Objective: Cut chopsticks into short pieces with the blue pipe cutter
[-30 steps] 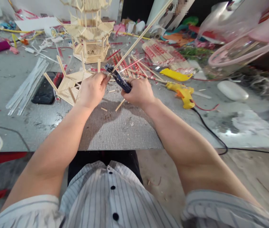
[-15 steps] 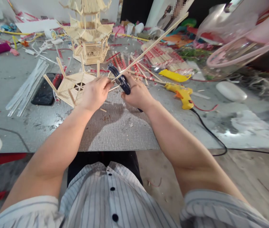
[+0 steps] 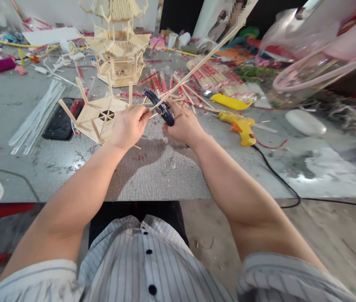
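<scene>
My left hand (image 3: 131, 126) is closed, pinching the near end of a long thin wooden stick (image 3: 193, 70) that slants up to the right. My right hand (image 3: 184, 125) is wrapped round dark blue pliers (image 3: 161, 107). Their head lies beside the stick close to my left fingertips; whether the jaws touch it I cannot tell. Just left of my left hand stands a hexagonal stick base (image 3: 94, 110) with upright posts and a spoked opening, partly hidden by that hand. Behind it rises a tiered stick pagoda (image 3: 119, 46).
On the right lie a yellow glue gun (image 3: 239, 125) with a black cord, a yellow utility knife (image 3: 231, 101) and a white mouse-shaped object (image 3: 305, 122). Wrapped sticks (image 3: 211, 73) lie behind. At left are a phone (image 3: 58, 121) and clear glue sticks (image 3: 36, 119).
The pliers' head has turned slightly and sits a little lower beside the stick. Both hands keep their hold and have hardly moved.
</scene>
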Motion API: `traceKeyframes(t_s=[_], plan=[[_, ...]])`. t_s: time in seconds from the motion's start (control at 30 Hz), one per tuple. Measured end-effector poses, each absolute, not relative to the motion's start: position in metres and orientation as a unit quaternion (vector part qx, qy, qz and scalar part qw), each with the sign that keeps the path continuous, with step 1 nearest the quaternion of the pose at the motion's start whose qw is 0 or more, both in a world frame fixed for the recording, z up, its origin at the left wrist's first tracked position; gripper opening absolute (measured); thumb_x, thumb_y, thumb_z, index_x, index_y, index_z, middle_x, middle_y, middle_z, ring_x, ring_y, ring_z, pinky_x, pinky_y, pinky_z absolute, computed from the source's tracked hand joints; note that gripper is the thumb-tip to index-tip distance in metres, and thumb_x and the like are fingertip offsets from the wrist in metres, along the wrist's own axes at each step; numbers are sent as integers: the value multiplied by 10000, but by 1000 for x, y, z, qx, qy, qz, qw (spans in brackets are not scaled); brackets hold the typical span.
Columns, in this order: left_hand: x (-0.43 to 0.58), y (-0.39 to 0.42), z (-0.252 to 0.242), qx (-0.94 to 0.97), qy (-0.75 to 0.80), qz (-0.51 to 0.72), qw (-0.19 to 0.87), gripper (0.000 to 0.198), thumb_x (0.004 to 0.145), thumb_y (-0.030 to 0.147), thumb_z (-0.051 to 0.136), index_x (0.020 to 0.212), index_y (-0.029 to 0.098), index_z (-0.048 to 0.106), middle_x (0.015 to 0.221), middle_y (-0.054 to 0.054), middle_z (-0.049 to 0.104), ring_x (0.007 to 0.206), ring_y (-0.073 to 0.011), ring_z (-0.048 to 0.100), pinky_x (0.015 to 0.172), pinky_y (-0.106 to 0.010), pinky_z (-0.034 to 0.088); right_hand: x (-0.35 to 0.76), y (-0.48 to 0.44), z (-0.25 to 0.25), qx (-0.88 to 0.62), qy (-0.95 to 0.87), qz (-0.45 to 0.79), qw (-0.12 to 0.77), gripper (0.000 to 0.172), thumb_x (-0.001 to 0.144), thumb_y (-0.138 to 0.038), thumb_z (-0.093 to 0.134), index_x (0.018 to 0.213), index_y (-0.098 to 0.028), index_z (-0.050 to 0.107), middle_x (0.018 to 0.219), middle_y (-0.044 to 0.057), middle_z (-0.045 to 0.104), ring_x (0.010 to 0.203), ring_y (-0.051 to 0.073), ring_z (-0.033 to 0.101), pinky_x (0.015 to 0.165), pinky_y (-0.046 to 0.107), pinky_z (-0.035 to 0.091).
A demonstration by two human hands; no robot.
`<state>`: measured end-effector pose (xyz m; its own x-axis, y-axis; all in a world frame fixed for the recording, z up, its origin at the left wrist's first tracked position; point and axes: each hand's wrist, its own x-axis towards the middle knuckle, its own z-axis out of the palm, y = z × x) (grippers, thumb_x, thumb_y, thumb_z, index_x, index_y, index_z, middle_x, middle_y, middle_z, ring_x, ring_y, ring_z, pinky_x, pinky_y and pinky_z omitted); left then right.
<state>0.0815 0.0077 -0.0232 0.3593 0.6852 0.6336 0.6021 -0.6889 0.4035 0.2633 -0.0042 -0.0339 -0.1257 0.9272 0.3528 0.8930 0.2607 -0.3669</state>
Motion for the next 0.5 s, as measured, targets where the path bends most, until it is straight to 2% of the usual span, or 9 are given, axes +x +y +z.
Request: traceKeyframes(t_s=[0.1,0.17,0.27,0.33,0.43,0.5], plan=[[82,6,-23,819,388,418,58,213,889,369,469,892,199,597,841,-51,648,835,-166,616,765,-307,473,264,-4,-32,-593,-760,24,266,668,671,-179,516,1333,-179,425,1350,124,484,1200,341,468,1017,556,319],[84,6,-26,814,382,430,81,251,886,385,467,1031,206,566,930,-61,647,861,-168,616,780,-312,479,266,-4,-30,-583,-761,24,286,625,680,-174,505,1303,-196,455,1317,108,517,1184,329,482,1022,552,313],[88,8,-34,819,357,432,128,463,849,406,517,1263,223,420,1131,-95,593,997,-201,592,843,-347,480,268,-2,-29,-569,-747,59,339,530,708,-195,491,1238,-209,501,1204,85,590,1124,292,525,980,499,383],[92,11,-43,834,333,413,153,638,802,419,576,1354,236,315,1271,-117,510,1154,-243,515,933,-391,446,267,-1,-29,-560,-727,101,385,455,733,-225,482,1184,-199,530,1108,72,626,1070,268,554,939,460,427],[99,13,-52,847,317,388,176,820,716,434,667,1397,241,254,1392,-137,392,1299,-294,372,1034,-443,362,262,-3,-28,-545,-697,174,433,387,763,-281,469,1127,-184,555,1030,58,641,1030,250,569,906,437,456],[101,12,-53,843,327,386,183,888,653,437,725,1390,239,273,1413,-151,365,1316,-319,344,1051,-465,334,258,-6,-26,-537,-680,224,446,368,768,-310,460,1095,-184,574,1016,60,648,1014,248,580,889,433,469]])
